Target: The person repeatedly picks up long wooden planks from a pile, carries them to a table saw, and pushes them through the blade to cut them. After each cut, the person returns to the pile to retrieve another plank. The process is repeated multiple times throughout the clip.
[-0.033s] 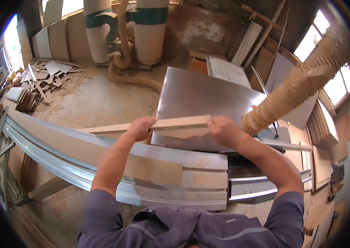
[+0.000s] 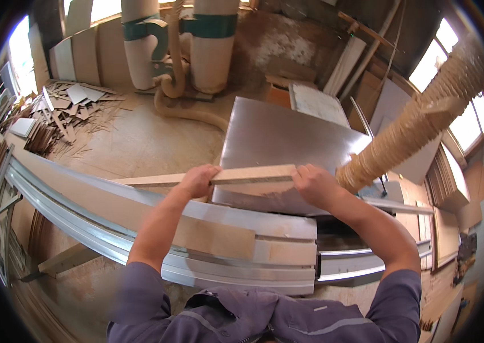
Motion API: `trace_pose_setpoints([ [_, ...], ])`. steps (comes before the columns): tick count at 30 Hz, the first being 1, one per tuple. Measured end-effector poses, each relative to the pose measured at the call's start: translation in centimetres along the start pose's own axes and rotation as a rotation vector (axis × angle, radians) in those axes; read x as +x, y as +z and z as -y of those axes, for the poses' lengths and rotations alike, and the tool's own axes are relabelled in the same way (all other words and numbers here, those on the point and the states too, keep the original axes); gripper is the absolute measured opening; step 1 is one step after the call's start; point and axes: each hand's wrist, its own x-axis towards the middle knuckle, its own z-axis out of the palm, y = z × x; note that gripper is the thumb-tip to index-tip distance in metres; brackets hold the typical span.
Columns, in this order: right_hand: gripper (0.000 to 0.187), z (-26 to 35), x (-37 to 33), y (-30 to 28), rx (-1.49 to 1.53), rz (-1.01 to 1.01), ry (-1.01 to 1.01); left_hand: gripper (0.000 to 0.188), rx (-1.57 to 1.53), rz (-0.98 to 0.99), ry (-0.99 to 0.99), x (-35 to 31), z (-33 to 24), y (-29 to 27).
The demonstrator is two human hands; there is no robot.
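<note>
Wooden strip [image 2: 219,176] lies along the grey fence [image 2: 139,211], over the near edge of the steel bench [image 2: 276,137] | left hand [image 2: 198,180] curled around it | right hand [image 2: 314,184] clamps its end | unchanged from the matching frame | dust hose [image 2: 419,131] beyond

Pale tan wooden board [image 2: 253,174], grey steel machine table [image 2: 276,143], blue-grey sleeves [image 2: 139,297], beige ribbed hose [image 2: 419,128]

No packages, labels — no screens.
</note>
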Motion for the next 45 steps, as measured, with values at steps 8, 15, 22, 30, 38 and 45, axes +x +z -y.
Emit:
trace_pose_setpoints([
  [8,0.005,0.2,0.3,0.0,-0.11,0.074,-0.013,0.045,0.02,0.007,-0.004,0.1,0.9,-0.2],
  [15,0.005,-2.0,3.6,-0.8,0.224,0.023,0.379,0.05,0.005,-0.016,-0.004,-0.7,0.9,-2.4],
  [22,0.058,1.2,9.8,-5.5,0.148,0.341,0.128,0.06,0.009,-0.045,-0.035,0.1,-0.3,-3.5],
  [30,0.059,-2.0,13.4,-10.2,0.148,0.643,0.187,0.069,-0.056,-1.005,-0.272,-7.9,-1.1,-3.3],
  [38,0.035,-2.5,7.6,-18.9,0.48,0.986,0.386,0.048,-2.193,-1.487,-0.27,-7.4,3.2,-5.4],
  [45,0.049,3.6,-2.5,-18.5,0.631,1.124,0.561,0.015,-2.063,-1.314,-0.774,-5.9,1.8,3.5],
])
